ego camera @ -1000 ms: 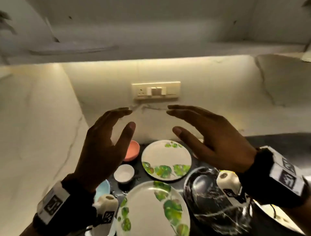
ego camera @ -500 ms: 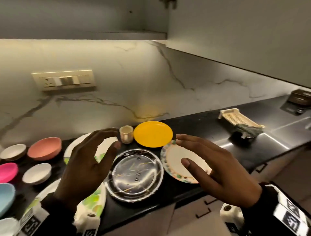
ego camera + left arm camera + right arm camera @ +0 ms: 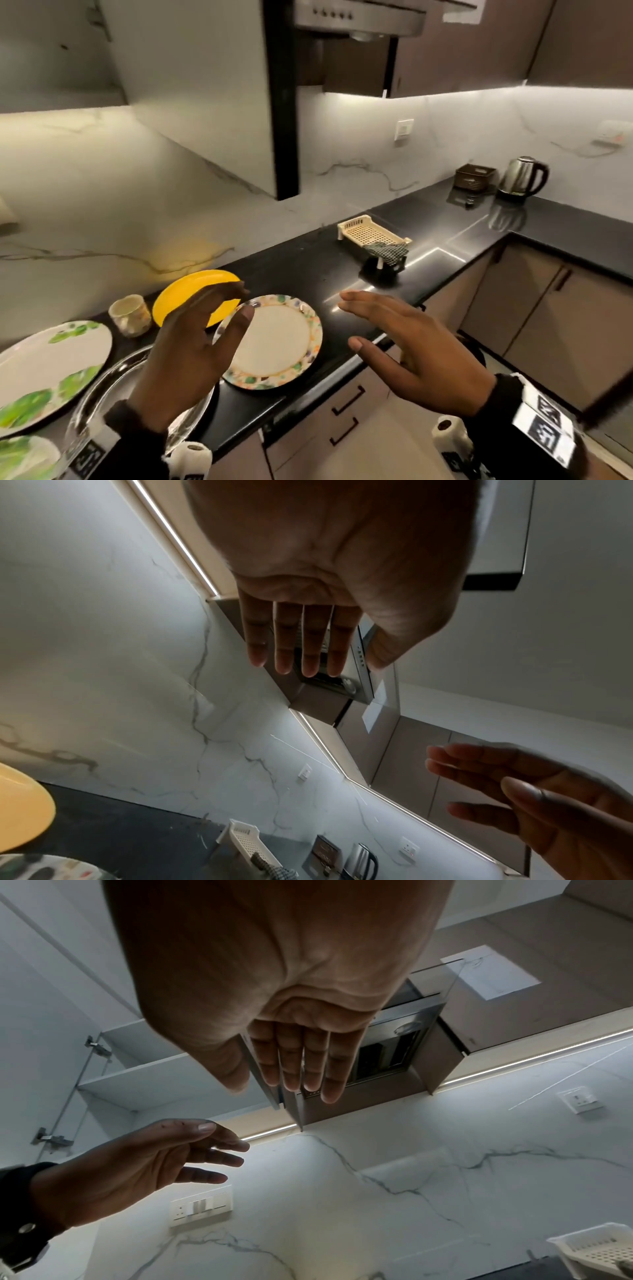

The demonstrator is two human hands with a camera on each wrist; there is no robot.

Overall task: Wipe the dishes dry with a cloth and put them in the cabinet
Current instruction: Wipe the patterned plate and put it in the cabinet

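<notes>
Dishes point(image 3: 51, 363) lie below my left hand point(image 3: 185, 356), the floral plate point(image 3: 281, 342) under its thumb. My view has swung right, so the checked cloth point(image 3: 388, 251) now shows, well beyond my right hand point(image 3: 421, 356), draped on a white rack point(image 3: 366, 233): I'd fetch it first. Both hands spread, empty. Black counter point(image 3: 291, 267), marble wall point(image 3: 102, 205), kettle point(image 3: 522, 178) far off.

Behind the left hand point(image 3: 185, 353) and the right hand point(image 3: 421, 359), each wrist wears a black cuff point(image 3: 493, 401), a white band point(image 3: 541, 428) printed with black square codes, and a white camera point(image 3: 448, 433).
</notes>
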